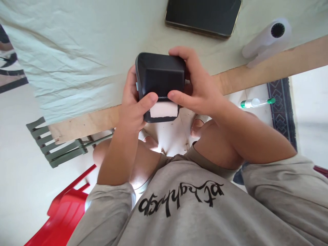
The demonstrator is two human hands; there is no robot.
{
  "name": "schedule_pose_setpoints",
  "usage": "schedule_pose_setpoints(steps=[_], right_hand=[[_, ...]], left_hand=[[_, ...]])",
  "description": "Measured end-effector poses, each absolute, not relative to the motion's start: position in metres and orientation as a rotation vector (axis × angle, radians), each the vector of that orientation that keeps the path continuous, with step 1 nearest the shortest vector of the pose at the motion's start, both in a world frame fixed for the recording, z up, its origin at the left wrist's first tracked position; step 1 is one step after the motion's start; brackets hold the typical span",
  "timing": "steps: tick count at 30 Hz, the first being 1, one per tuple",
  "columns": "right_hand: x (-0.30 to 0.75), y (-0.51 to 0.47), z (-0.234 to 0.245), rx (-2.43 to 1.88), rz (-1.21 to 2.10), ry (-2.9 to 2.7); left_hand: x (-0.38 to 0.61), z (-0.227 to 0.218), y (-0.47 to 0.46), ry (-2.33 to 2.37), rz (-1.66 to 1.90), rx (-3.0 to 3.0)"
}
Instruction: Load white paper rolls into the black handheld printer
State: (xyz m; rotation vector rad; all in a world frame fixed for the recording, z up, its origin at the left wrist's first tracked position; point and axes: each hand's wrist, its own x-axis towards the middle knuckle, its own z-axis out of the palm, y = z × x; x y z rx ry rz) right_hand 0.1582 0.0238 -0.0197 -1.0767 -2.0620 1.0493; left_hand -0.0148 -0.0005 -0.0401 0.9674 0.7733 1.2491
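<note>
A black label printer [165, 77] is held up between my two hands, above the near edge of the table. White label paper [164, 109] sticks out of its front, below the small brand lettering. My left hand [135, 99] wraps the printer's left side, its thumb resting at the front by the paper. On the opposite side my right hand [194, 82] grips with the thumb at the front edge and the index finger on the top corner. Both hands are closed on the printer; the fingers beneath it are partly hidden.
A black phone [203, 15] lies on the cloth-covered table [77, 51], with a white roll [266, 39] at the right. Bare wood [271, 66] runs along the table's edge. On the floor are a plastic bottle [257, 103], a patterned mat [282, 109], a green rack [58, 147] and a red chair [66, 208].
</note>
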Motion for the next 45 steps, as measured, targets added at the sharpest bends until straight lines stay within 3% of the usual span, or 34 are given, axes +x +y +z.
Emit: schedule_pose_setpoints(steps=[8, 14, 26, 45], right_hand=[[0.159, 0.036, -0.013, -1.11, 0.619, -2.21], [0.181, 0.085, -0.006, -1.605, 0.223, -2.028], [0.188, 0.102, -0.013, -2.097, 0.249, -2.078], [0.188, 0.072, -0.01, -1.979, 0.193, -1.891]], left_hand=[[-0.016, -0.037, -0.002, 0.77, 1.272, 0.87], [-0.016, -0.033, -0.001, 0.792, 1.244, 0.808], [-0.015, -0.032, -0.003, 0.815, 1.26, 0.824], [-0.017, -0.031, -0.004, 0.778, 1.269, 0.833]])
